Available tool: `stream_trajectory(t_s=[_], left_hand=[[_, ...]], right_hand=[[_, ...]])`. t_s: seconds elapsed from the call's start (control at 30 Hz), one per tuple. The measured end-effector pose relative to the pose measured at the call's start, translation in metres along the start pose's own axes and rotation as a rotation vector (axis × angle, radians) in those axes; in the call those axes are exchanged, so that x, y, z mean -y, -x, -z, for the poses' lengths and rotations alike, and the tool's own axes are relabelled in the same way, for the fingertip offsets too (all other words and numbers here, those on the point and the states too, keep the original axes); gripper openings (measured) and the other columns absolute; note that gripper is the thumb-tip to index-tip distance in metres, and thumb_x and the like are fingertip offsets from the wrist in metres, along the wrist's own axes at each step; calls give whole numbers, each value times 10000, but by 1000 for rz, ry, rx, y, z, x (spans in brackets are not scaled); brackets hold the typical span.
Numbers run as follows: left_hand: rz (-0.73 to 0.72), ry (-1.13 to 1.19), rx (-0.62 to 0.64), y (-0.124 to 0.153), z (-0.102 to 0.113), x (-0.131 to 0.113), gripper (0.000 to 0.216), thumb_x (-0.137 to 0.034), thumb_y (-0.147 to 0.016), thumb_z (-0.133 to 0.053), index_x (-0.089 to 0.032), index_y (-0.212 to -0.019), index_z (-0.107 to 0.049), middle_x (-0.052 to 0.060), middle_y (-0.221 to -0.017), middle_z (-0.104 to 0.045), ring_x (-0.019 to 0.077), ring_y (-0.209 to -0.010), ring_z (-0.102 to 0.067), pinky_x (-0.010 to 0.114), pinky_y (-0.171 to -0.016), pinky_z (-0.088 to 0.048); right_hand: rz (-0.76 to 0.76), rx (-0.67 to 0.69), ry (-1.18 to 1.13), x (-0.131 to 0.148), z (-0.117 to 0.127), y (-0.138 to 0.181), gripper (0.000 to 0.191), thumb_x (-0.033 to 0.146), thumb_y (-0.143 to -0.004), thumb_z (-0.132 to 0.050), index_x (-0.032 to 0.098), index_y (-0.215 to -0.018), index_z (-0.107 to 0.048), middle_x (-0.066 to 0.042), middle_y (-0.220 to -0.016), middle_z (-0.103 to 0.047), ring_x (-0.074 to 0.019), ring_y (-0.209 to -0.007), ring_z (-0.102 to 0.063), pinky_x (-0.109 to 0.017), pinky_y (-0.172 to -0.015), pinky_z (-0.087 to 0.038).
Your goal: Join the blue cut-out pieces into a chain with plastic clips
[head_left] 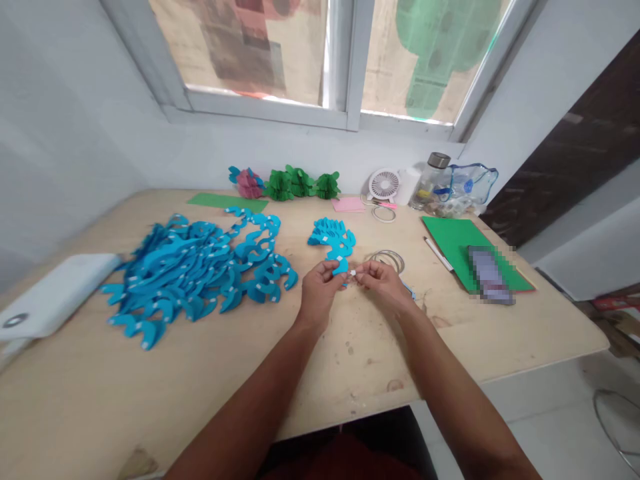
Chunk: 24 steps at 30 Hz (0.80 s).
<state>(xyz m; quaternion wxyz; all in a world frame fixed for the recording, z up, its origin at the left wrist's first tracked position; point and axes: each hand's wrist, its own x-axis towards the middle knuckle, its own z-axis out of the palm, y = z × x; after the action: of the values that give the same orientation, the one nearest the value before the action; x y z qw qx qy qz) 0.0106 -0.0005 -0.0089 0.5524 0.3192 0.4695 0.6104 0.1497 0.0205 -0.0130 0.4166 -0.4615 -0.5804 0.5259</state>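
Note:
My left hand pinches a curved blue paper piece above the middle of the table. Close to its right, my right hand grips a small white bit of paper or tape between thumb and finger. Beyond my fingers lies a short run of joined blue paper pieces with small white squares on them. A large heap of similar blue paper pieces spreads over the left of the table. Just behind my right hand are some thin rings, partly covered by it.
Along the wall stand green paper shapes, a pink and blue one, a small fan and a bottle. Right are a green sheet, a phone and a pen. A white device lies far left.

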Motion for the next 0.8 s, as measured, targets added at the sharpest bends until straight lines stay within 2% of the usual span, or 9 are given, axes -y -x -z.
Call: stream_trajectory(t_s=[0.4,0.6,0.8], left_hand=[[-42,-67,-30,1,-1,-2,313,-169,-490,-729,-140,-772,-599,-22,-654,-626,99,-593,-560,207,-570,-459],[-53,-129,-41,2,-2,-3,307,-167,-506,-709,-138,-792,-603,-7,-682,-644,121,-622,-587,227,-591,-472],[-87,-181,-47,-1,-1,2,291,-130,-511,-693,-140,-789,-608,-5,-662,-645,121,-616,-589,217,-574,-469]], right_hand=[[-23,23,-20,-3,-5,0,151,300,-670,-635,165,-731,-610,27,-610,-556,-75,-506,-415,-202,-473,-287],[-4,-3,79,0,-6,2,162,322,-691,-595,161,-711,-589,37,-579,-527,-77,-495,-401,-206,-472,-286],[80,-25,230,0,-7,2,127,293,-695,-538,168,-674,-548,29,-596,-514,-94,-530,-438,-218,-506,-322]])
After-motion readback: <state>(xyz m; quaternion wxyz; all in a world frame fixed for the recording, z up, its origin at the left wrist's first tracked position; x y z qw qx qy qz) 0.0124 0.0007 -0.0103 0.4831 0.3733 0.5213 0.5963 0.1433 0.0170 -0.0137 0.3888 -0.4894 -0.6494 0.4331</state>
